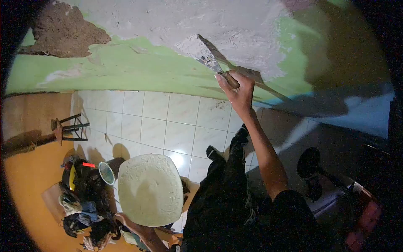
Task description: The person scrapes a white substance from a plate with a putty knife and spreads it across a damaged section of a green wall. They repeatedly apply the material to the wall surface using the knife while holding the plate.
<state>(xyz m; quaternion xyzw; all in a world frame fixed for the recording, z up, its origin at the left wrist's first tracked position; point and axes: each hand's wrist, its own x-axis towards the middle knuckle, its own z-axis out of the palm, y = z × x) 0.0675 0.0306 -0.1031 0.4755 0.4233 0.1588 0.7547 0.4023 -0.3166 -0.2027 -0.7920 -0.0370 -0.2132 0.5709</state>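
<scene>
My right hand (240, 92) is closed around the wooden handle of a putty knife (210, 62). White filler coats its blade, which lies against the wall (155, 67) at the lower edge of a whitish plastered patch (252, 42). Down at the left, my left hand (136, 227) grips the near rim of a squarish pale plate (151, 189); the fingers beneath it are hidden. Smears of filler cling to the plate, mostly along its far and right edges.
Bare brown masonry (67, 31) shows at the wall's upper left. A small stool (69, 128) stands on the tiled floor (180, 109). A bucket (107, 173) and a heap of clothes (84, 210) lie left of the plate. A dark fan-like object (308, 161) is at right.
</scene>
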